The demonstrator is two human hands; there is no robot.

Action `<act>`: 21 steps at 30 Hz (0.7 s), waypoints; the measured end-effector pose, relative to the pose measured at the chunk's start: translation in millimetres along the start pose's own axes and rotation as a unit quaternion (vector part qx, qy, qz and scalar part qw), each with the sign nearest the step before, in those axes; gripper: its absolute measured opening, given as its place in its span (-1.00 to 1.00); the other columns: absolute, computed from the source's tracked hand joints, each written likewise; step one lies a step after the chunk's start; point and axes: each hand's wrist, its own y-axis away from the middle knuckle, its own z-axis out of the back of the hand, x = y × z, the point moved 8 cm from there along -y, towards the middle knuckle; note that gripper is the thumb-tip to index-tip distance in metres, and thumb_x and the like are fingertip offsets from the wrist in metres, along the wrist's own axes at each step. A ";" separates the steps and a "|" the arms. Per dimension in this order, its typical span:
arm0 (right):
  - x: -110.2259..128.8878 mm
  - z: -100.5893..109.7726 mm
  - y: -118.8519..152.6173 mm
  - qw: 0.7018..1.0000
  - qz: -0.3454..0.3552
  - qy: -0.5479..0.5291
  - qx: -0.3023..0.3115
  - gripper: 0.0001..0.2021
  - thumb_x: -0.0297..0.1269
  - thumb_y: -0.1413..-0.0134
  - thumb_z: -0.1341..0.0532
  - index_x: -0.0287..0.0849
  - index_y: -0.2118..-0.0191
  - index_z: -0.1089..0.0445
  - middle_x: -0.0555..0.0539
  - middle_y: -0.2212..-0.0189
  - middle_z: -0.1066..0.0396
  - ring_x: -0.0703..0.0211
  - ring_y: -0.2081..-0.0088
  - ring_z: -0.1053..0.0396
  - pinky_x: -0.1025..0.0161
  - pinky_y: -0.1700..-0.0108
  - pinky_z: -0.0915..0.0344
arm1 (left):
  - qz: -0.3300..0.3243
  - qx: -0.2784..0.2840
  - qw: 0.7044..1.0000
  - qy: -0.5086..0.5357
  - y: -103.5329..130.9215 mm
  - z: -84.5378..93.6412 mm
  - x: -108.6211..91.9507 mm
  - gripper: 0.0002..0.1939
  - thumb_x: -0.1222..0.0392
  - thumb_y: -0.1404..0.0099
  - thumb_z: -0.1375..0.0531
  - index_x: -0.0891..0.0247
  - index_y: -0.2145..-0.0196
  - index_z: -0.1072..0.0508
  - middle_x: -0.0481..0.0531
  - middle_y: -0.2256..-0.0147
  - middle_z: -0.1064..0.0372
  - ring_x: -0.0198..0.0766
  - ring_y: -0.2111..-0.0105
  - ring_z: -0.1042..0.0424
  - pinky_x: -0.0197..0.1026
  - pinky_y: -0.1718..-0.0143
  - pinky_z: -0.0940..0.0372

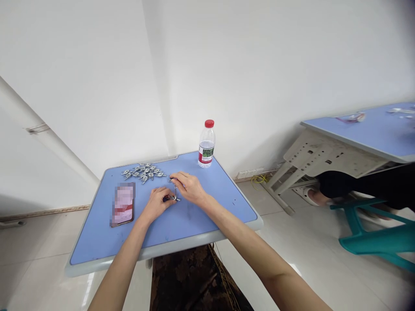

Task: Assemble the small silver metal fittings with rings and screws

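From where I stood, the left hand [158, 203] had thumb and fingers pinched on a small metal piece [175, 198], low over the middle of the table [207, 224]; whether it touched the top I couldn't tell. The right hand [189, 185], bent over from two o'clock, had its fingertips closed near the upper end of a thin rod [175, 190] that stood about upright over the piece, though its shape was too small to make out. The piece looked light and stiff, and I judged it tough rather than fragile; its shiny skin would probably be slick, apt to twist under a push. The best hold, I thought, was by its sides, close to the rod's foot, and the rod by its top. At ten o'clock from the hands lay a loose pile [145, 172] of similar metal bits, which looked likely to snag on one another. A phone [125, 203] lay at nine, a bottle [206, 149] stood at one, and farther off came another desk [356, 131] toward half past two and a green stool [372, 239] just past three.
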 end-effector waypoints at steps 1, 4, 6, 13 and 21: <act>2.9 -0.6 -0.6 1.000 0.011 -0.022 0.013 -0.78 -0.37 -0.28 -0.01 -0.20 0.09 -0.37 -0.11 0.28 -0.45 0.19 0.26 -0.38 0.27 0.20 -0.28 | -0.001 0.001 1.000 0.001 -0.1 0.2 -0.3 -0.90 0.18 -0.16 -0.25 0.21 0.34 -0.46 -0.02 0.36 -0.41 -0.20 0.30 -0.36 -0.08 0.09 -0.13; 4.7 -1.8 -3.5 0.995 0.008 -0.096 0.028 -0.77 -0.39 -0.26 -0.02 -0.18 0.09 -0.38 -0.08 0.30 -0.45 0.22 0.25 -0.40 0.28 0.18 -0.31 | -0.002 0.003 1.000 0.002 -0.5 0.2 -1.0 -0.91 0.17 -0.16 -0.25 0.22 0.35 -0.46 -0.01 0.36 -0.42 -0.20 0.30 -0.36 -0.10 0.10 -0.16; 1.9 -2.8 -5.6 0.994 -0.011 -0.111 0.021 -0.82 -0.36 -0.23 -0.07 -0.18 0.17 -0.41 -0.05 0.34 -0.46 0.23 0.30 -0.39 0.30 0.22 -0.31 | -0.002 0.002 1.000 0.001 -0.7 0.2 -1.1 -0.91 0.17 -0.16 -0.25 0.21 0.36 -0.46 -0.01 0.36 -0.42 -0.19 0.29 -0.36 -0.10 0.09 -0.15; -4.4 -6.4 -6.0 0.996 -0.055 -0.066 -0.013 -0.86 -0.27 -0.16 -0.17 -0.18 0.36 -0.41 0.00 0.48 -0.39 0.29 0.46 -0.28 0.35 0.36 -0.22 | 0.000 0.001 1.000 -0.006 -0.9 -0.8 -0.7 -0.93 0.20 -0.14 -0.26 0.20 0.37 -0.45 -0.04 0.38 -0.40 -0.20 0.32 -0.36 -0.10 0.12 -0.14; -16.3 -5.5 -2.3 0.994 -0.092 -0.050 -0.042 -0.82 -0.20 -0.15 -0.15 -0.17 0.41 -0.34 0.07 0.57 -0.30 0.32 0.55 -0.16 0.36 0.46 -0.14 | -0.001 0.009 1.000 -0.011 0.2 -0.4 -2.3 -0.90 0.20 -0.16 -0.25 0.21 0.33 -0.45 -0.01 0.32 -0.43 -0.18 0.27 -0.37 -0.07 0.07 -0.12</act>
